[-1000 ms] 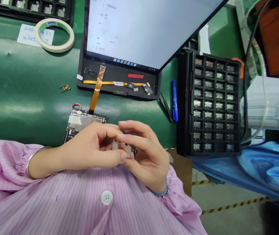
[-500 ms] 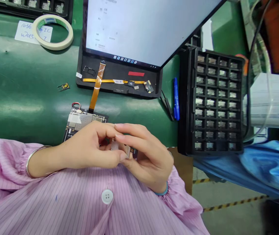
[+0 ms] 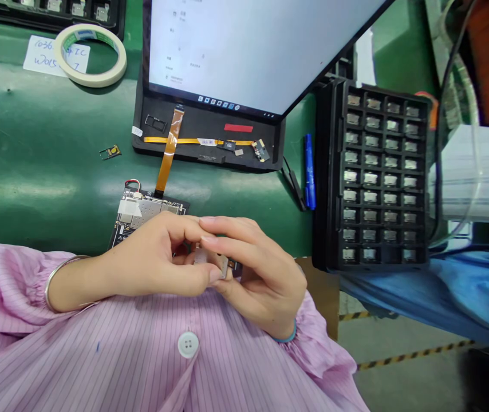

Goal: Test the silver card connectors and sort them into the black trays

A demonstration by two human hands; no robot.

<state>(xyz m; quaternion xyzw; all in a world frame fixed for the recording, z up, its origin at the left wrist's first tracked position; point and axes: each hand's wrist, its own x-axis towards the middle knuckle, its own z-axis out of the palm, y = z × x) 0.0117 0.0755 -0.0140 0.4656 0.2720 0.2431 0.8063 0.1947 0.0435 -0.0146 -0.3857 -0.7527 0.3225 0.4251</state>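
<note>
My left hand and my right hand meet in front of my body. Between their fingers sits a small flat silvery metal part, mostly covered. The left thumb presses on its lower edge, while the right fingers curl over it from the other side. A dark edge shows at its right. Just behind the left hand lies a circuit board with white tape and red and white wires. An orange ribbon cable runs from the board to a tilted screen. Whether the held part joins the board is hidden.
The screen stands in a black tray holding small electronic parts. A card tray lies left. A tape roll rests on a handwritten label. Rightward are a blue pen and a black compartment tray of metal parts.
Both hands keep almost the same grip on the small metal part. The view has shifted very slightly; nothing else has visibly moved.
</note>
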